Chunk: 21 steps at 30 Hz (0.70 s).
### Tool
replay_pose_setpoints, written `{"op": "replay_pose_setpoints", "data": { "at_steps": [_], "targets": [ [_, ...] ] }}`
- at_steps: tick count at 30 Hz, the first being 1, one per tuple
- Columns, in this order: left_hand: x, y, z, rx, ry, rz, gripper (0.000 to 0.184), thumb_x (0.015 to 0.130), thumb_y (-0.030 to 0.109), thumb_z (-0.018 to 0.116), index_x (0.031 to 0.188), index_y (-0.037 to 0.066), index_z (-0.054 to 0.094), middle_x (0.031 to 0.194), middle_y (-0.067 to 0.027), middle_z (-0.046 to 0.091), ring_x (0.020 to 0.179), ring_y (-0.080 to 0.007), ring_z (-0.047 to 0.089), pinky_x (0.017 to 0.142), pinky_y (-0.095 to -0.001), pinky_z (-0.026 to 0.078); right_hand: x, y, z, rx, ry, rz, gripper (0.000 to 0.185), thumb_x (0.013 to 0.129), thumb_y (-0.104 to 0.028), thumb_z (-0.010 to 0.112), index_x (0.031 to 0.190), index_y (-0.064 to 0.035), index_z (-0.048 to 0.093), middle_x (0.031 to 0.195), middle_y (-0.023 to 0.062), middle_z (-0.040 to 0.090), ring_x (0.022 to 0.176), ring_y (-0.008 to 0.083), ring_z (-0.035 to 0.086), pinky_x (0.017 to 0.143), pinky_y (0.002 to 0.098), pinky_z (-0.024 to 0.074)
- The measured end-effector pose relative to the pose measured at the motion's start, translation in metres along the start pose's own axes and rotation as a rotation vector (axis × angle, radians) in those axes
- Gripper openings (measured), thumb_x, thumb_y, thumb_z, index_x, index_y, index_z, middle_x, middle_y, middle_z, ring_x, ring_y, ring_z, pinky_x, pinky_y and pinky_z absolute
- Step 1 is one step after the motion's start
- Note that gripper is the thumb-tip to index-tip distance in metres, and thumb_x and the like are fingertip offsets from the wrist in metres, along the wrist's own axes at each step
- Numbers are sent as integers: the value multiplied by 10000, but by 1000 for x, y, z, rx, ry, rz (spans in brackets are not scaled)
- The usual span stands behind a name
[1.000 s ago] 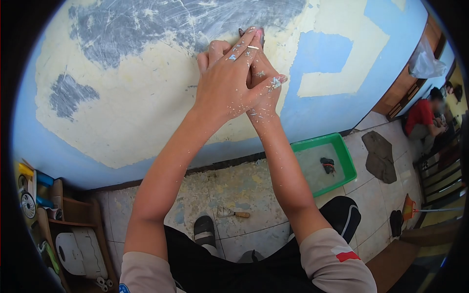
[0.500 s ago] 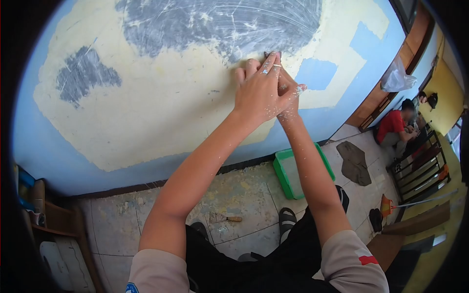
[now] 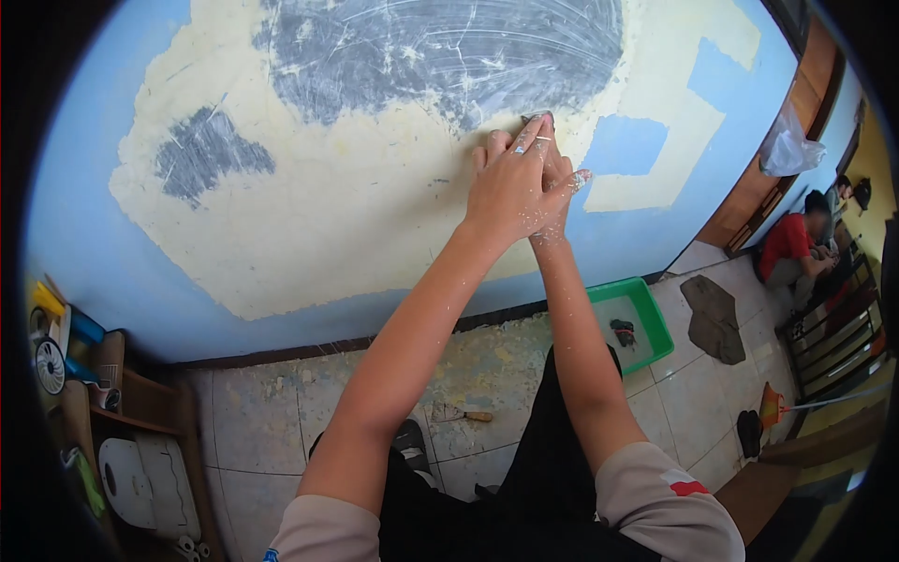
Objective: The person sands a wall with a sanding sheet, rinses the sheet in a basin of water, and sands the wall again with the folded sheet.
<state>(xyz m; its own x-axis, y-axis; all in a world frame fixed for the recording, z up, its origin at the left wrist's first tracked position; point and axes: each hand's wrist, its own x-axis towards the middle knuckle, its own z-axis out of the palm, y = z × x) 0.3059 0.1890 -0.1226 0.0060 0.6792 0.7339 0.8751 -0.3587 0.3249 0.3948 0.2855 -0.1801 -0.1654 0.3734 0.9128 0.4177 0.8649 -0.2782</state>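
Note:
Both my arms reach up to a wall [image 3: 375, 215] with cream, blue and scraped grey areas. My left hand [image 3: 506, 192] lies over my right hand, thumb stretched out and fingers apart, pressing at the lower edge of the grey patch [image 3: 421, 56]. Mostly hidden beneath it, my right hand [image 3: 555, 164] has its fingers bent against the wall. A small dark edge shows by the fingertips; what it belongs to is hidden. Pale flakes cling to both hands and forearms.
A scraper [image 3: 476, 416] lies on the flake-covered tiles. A green tub [image 3: 661, 337] with cloudy water and a dark item stands by the wall. Dark cloth [image 3: 714, 318] lies right of it. A shelf [image 3: 112, 379] is at left; a person in red [image 3: 787, 245] sits at far right.
My view has turned, so the wall and floor appear farther right and lower. More of the green tub shows. My joined hands stay at the lower edge of the grey patch, with little movement.

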Motion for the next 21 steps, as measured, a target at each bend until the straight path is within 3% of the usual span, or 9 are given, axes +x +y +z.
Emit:
{"op": "replay_pose_setpoints", "data": {
  "at_steps": [5,7,8,10,17,21],
  "targets": [
    [2,-5,-1,113,37,27,808,907,513,729,1501,-12,575,1580,-77,568,1166,-324,525,1096,-457,378,-11,-6,34,-238,4,-70,527,1050,-162,604,1548,-14,520,1533,188,585,1086,171,660,888,324,561],
    [3,-7,-8,132,13,56,800,894,509,745,1487,-6,592,1563,-73,585,1157,-321,528,1086,-457,381,-9,-5,42,607,127,281,482,965,-123,648,1446,-87,636,1554,147,589,876,264,662,734,377,537],
    [3,-7,-10,148,19,82,793,889,506,752,1478,-2,601,1550,-67,597,1145,-317,530,1076,-455,384,-9,-1,43,609,131,290,482,965,-123,648,1446,-87,636,1554,147,589,876,264,662,734,377,537],
    [6,-9,-11,163,12,108,786,883,503,760,1470,2,611,1537,-60,610,1133,-313,533,1067,-454,387,-10,8,44,376,167,63,490,962,-95,661,1452,-107,638,1542,141,602,957,256,725,747,315,567],
    [5,-20,8,241,83,203,833,910,563,744,1534,41,566,1569,-52,586,1108,-311,544,1059,-444,417,7,12,7,42,138,-15,480,910,1,685,1361,-159,719,1490,3,657,1091,170,769,726,274,630],
    [12,-12,18,150,75,213,859,902,562,750,1554,45,541,1578,-61,575,1156,-320,538,1079,-437,427,26,29,0,42,218,-98,523,902,6,695,1408,-127,689,1481,34,663,1071,167,776,729,270,625]
  ]
}}
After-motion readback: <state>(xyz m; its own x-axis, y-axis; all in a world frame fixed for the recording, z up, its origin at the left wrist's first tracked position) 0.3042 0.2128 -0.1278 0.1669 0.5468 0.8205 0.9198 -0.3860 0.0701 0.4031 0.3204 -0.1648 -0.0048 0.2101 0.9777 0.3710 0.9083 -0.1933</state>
